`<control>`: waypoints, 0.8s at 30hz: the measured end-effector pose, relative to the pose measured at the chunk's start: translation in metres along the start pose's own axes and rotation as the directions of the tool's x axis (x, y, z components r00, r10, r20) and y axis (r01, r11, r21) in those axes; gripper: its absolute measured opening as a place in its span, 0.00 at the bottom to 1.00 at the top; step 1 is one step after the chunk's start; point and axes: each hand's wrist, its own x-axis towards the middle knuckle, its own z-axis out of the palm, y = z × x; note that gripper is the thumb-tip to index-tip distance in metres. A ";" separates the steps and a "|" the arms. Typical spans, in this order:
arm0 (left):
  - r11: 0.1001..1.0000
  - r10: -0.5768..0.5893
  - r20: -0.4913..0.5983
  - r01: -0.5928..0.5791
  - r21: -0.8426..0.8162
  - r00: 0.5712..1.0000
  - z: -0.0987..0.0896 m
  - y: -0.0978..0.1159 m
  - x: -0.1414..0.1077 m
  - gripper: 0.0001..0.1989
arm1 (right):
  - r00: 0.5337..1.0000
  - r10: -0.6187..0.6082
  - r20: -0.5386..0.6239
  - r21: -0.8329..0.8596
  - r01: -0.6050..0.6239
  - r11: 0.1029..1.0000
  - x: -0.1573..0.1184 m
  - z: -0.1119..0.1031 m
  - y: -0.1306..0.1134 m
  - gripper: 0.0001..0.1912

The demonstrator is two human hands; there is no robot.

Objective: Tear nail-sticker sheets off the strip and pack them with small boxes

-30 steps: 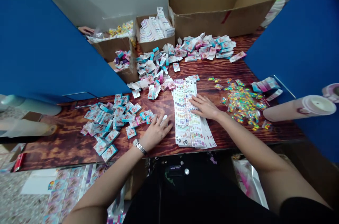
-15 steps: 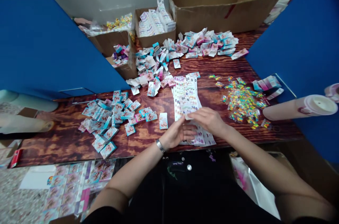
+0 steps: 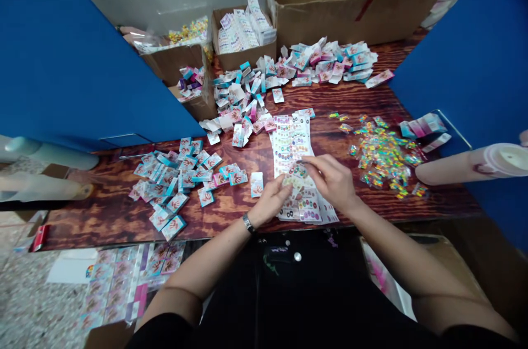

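Several long white sticker sheets (image 3: 282, 137), printed with rows of small coloured ovals, lie overlapping on the table in front of me. Above their lower half, my left hand (image 3: 271, 200) pinches the lower left of a small sticker sheet (image 3: 297, 172) between thumb and fingers. The top right edge of that same sheet is in the closed fingers of my right hand (image 3: 332, 181). Just left of my left hand, one small box (image 3: 256, 184) with a hand picture lies flat. Part of the sheets beneath is hidden by my hands.
Left lies a heap of closed small boxes (image 3: 173, 173); open small boxes (image 3: 247, 90) spread along the back. Colourful little packets (image 3: 381, 151) are piled at right. Cardboard boxes (image 3: 322, 24) stand behind. Blue panels (image 3: 466, 63) flank both sides, with a bottle (image 3: 454, 166) at right.
My hands were close together around a small white piece. Now they are further apart, the right one turned, and the sheet's printed face shows between them. The view has shifted slightly.
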 end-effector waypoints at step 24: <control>0.992 -0.084 -0.065 0.089 0.086 0.994 -0.006 -0.001 0.004 0.25 | 0.957 0.208 0.203 0.011 -0.215 0.977 -0.001 0.009 0.067 0.10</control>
